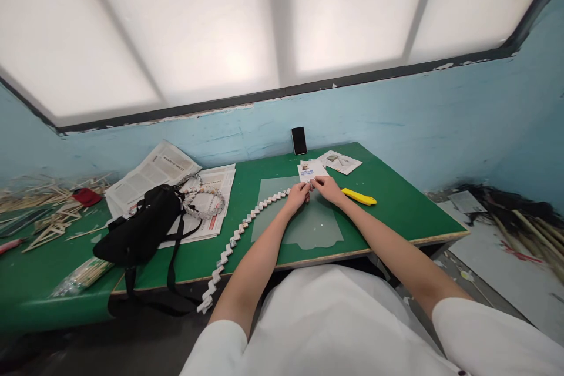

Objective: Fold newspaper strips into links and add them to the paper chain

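Note:
A zigzag chain of folded paper (238, 232) runs from my hands down to the left, its far end hanging past the table's front edge. My left hand (299, 195) is closed on the upper end of the chain. Close beside it, my right hand (329, 189) pinches at the same end, the fingertips of both hands nearly meeting. What lies between the fingertips is small and partly hidden. Under my hands is a translucent sheet (315, 229). Printed paper pieces (307, 169) lie just beyond my fingers. A yellow-handled tool (359, 196) rests right of my right wrist, its other end hidden.
A phone (299, 140) leans against the blue wall at the back of the green table (396, 205). Another printed sheet (339, 161) lies near it. On the left are a black bag (143, 226), newspapers (161, 167), a coiled paper chain (207, 202) and wooden sticks (57, 211).

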The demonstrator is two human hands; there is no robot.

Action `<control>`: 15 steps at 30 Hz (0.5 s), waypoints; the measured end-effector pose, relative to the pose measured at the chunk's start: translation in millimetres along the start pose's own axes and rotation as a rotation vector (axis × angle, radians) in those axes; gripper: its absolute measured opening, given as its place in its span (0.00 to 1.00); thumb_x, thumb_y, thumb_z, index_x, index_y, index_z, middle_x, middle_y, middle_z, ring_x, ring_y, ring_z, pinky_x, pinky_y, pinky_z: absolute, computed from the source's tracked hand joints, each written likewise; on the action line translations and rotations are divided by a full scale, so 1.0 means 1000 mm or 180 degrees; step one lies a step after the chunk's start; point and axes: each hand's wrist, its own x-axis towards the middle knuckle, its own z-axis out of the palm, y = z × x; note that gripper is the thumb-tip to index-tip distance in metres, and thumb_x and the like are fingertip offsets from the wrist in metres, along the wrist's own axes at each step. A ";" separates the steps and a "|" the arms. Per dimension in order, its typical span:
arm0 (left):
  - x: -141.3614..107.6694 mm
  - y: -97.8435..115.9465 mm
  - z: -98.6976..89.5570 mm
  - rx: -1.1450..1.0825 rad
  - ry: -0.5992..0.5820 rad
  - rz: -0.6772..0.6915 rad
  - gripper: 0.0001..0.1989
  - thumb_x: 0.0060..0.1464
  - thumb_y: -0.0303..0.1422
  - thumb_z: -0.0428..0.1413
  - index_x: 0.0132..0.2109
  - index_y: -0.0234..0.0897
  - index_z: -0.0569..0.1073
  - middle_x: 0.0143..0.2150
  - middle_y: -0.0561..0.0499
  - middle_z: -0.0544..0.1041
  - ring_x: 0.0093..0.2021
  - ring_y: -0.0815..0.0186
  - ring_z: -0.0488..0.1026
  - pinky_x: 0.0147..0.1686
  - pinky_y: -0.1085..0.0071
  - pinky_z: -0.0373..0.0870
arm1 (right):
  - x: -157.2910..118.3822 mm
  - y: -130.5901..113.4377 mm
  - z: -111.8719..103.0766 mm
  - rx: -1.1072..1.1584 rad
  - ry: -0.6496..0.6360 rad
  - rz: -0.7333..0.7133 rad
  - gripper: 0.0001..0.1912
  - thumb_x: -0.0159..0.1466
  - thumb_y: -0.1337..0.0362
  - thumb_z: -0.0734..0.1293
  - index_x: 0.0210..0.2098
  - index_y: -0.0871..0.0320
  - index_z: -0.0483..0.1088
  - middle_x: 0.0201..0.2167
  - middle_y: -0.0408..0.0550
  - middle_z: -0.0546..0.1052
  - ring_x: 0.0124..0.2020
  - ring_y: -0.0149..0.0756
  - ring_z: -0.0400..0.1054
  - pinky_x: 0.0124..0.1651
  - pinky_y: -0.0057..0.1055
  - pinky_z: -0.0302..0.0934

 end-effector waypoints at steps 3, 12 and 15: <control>-0.001 0.002 0.001 0.0020 0.0019 -0.0029 0.22 0.56 0.53 0.57 0.33 0.36 0.69 0.16 0.61 0.60 0.17 0.72 0.62 0.23 0.73 0.60 | 0.000 0.001 0.000 0.0052 0.0015 0.0005 0.23 0.67 0.49 0.62 0.23 0.58 0.70 0.21 0.43 0.72 0.26 0.33 0.61 0.34 0.31 0.55; -0.002 0.003 0.001 -0.0003 0.0028 0.0014 0.21 0.56 0.51 0.57 0.32 0.36 0.70 0.16 0.60 0.60 0.17 0.72 0.62 0.23 0.73 0.60 | 0.001 0.003 0.002 0.0135 0.0038 0.0038 0.26 0.66 0.46 0.62 0.22 0.59 0.70 0.20 0.43 0.71 0.25 0.33 0.60 0.33 0.31 0.56; -0.001 0.002 0.001 -0.0009 0.0039 0.0022 0.21 0.56 0.51 0.57 0.32 0.36 0.69 0.16 0.61 0.60 0.16 0.72 0.61 0.23 0.73 0.60 | 0.001 0.002 0.002 0.0158 0.0030 0.0045 0.26 0.66 0.46 0.62 0.22 0.59 0.70 0.20 0.43 0.71 0.24 0.33 0.60 0.33 0.31 0.55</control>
